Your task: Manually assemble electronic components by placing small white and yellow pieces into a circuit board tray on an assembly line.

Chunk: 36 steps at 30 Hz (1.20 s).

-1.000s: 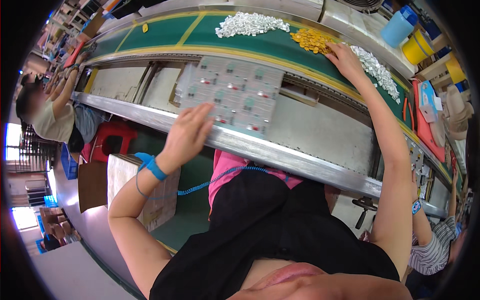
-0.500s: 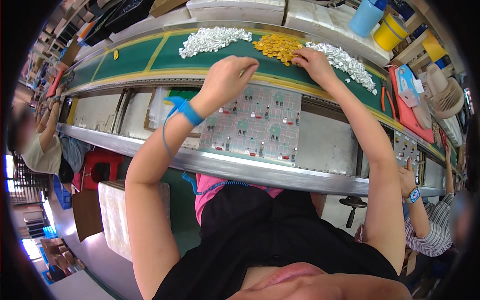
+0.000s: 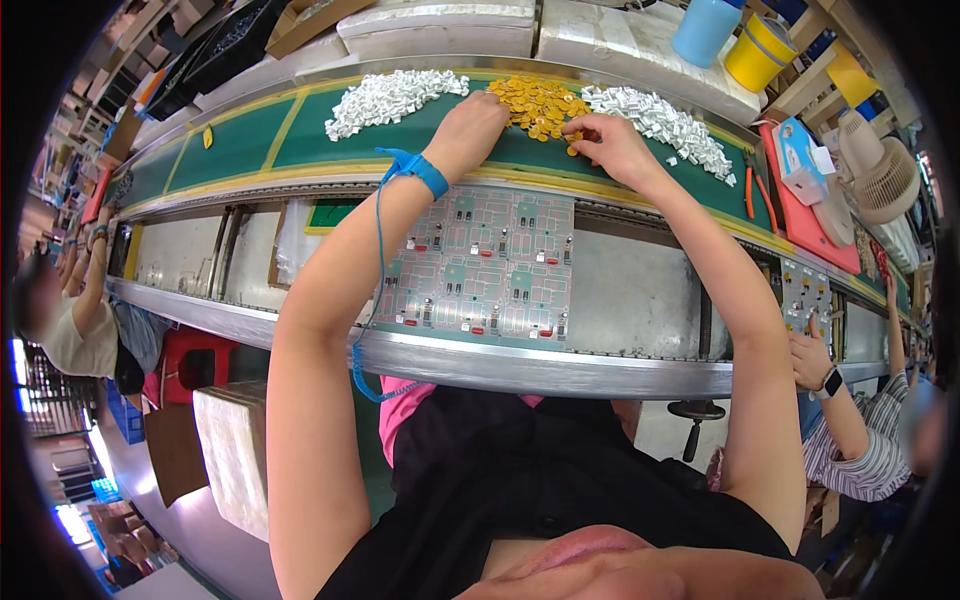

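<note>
A loose pile of small yellow disc-shaped electronic parts (image 3: 537, 103) lies on the green belt. At its left edge my left hand (image 3: 473, 128) reaches in, back of the hand up, fingertips hidden. A blue wrist strap with a coiled cord is on that wrist. By the right edge of the pile, my right hand (image 3: 612, 148) has thumb and index finger pinched at a yellow disc part. Nearer me, a printed circuit board (image 3: 483, 268) with a repeated pattern and several black, white and red components lies across the rails.
White block-shaped parts form a left pile (image 3: 385, 103) and a right pile (image 3: 660, 120). Red-handled pliers (image 3: 757, 190), a blue-white box (image 3: 800, 165) and a beige fan (image 3: 873, 170) stand right. A metal rail (image 3: 620, 377) runs in front of me. Co-workers sit at both sides.
My left hand has moved from above the board up to the yellow pile. My right hand has shifted slightly down along the pile's right edge. The whole view has swung a little.
</note>
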{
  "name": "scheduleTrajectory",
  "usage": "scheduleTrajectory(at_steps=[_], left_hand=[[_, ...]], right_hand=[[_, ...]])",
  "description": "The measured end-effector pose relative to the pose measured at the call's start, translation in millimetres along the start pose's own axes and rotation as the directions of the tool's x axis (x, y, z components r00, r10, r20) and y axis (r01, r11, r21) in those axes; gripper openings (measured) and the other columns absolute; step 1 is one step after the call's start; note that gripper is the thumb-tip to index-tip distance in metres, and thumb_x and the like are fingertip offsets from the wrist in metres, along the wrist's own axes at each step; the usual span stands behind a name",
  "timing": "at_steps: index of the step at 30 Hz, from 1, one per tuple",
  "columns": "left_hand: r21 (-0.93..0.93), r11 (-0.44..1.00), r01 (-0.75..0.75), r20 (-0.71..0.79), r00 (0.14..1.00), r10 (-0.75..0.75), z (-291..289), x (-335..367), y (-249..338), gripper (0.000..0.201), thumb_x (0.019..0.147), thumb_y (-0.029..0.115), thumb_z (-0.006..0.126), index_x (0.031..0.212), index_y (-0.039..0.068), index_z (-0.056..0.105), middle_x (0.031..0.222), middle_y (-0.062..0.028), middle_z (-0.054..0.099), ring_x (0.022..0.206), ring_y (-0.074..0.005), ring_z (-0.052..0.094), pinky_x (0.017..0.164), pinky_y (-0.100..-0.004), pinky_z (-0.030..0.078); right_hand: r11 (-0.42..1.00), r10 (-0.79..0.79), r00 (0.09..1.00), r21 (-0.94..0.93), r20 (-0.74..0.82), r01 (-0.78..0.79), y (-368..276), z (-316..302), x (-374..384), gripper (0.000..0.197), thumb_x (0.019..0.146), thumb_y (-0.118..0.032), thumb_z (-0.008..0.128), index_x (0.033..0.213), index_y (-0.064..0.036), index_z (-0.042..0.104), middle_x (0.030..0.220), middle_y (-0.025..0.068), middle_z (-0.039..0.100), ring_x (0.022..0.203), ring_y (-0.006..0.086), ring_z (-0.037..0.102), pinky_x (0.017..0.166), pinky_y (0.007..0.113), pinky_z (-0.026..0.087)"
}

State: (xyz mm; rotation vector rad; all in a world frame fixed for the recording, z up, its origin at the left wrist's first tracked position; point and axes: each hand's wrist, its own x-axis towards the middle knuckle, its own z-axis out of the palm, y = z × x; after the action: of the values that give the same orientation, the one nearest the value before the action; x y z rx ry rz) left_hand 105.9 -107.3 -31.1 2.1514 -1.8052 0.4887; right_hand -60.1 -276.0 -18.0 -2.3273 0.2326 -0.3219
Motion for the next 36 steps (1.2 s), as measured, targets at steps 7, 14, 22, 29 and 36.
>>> scheduleTrajectory(at_steps=[7, 14, 22, 29, 36], left_hand=[[-0.003, 0.998, 0.06, -0.024, 0.998, -0.06, 8.8, 5.5, -9.3, 0.015, 0.077, 0.005, 0.055, 0.089, -0.001, 0.062, 0.086, -0.0149, 0.059, 0.084, -0.0312, 0.057, 0.075, -0.0402, 0.047], [-0.759, 0.481, 0.439, 0.157, 0.84, -0.519, -8.9, 3.5, -9.7, 0.016, 0.086, 0.007, 0.057, 0.097, -0.004, 0.061, 0.086, -0.0133, 0.063, 0.078, -0.0248, 0.062, 0.071, -0.0301, 0.052], [-0.767, -0.563, 0.309, 0.595, 0.67, -0.443, -35.4, -27.1, -9.1, 0.017, 0.091, 0.009, 0.052, 0.101, -0.005, 0.051, 0.093, -0.0158, 0.059, 0.083, -0.0212, 0.06, 0.076, -0.0275, 0.054], [-0.75, -0.514, 0.416, 0.632, 0.68, -0.371, -59.6, -54.7, -1.1, 0.015, 0.09, 0.009, 0.054, 0.099, -0.002, 0.051, 0.087, -0.0126, 0.059, 0.074, -0.0161, 0.057, 0.062, -0.0235, 0.049], [-0.76, -0.445, 0.474, 0.637, 0.681, -0.362, -65.5, -74.8, 0.4, 0.015, 0.09, 0.013, 0.056, 0.1, 0.001, 0.054, 0.083, -0.0065, 0.06, 0.069, -0.0103, 0.056, 0.059, -0.0177, 0.048]], right_hand=[[0.967, -0.107, 0.994, -0.231, 0.026, 0.11, 0.4, -2.4, -5.1, 0.021, 0.078, -0.006, 0.061, 0.098, -0.0024, 0.064, 0.083, 0.0133, 0.065, 0.076, 0.0222, 0.063, 0.07, 0.032, 0.048], [0.914, 0.262, 0.959, 0.292, 0.109, -0.283, -7.9, -9.1, -9.4, 0.011, 0.084, -0.011, 0.063, 0.089, -0.0022, 0.062, 0.071, 0.0001, 0.059, 0.063, 0.0059, 0.053, 0.056, 0.018, 0.043], [0.231, 0.302, 0.886, 0.875, 0.352, -0.426, 1.5, -4.2, -2.7, 0.011, 0.085, -0.012, 0.062, 0.089, -0.0022, 0.057, 0.079, 0.0049, 0.059, 0.065, 0.0099, 0.053, 0.054, 0.021, 0.045], [0.101, 0.289, 0.879, 0.901, 0.379, -0.422, -11.1, 7.6, -5.0, 0.01, 0.086, -0.01, 0.06, 0.089, -0.0014, 0.057, 0.081, 0.0054, 0.059, 0.067, 0.0115, 0.055, 0.054, 0.021, 0.045], [0.738, 0.158, 0.874, 0.532, 0.46, -0.414, -48.8, 19.1, -20.8, 0.016, 0.083, -0.009, 0.063, 0.093, 0.0027, 0.063, 0.074, 0.0026, 0.061, 0.063, 0.0062, 0.056, 0.055, 0.018, 0.045]])
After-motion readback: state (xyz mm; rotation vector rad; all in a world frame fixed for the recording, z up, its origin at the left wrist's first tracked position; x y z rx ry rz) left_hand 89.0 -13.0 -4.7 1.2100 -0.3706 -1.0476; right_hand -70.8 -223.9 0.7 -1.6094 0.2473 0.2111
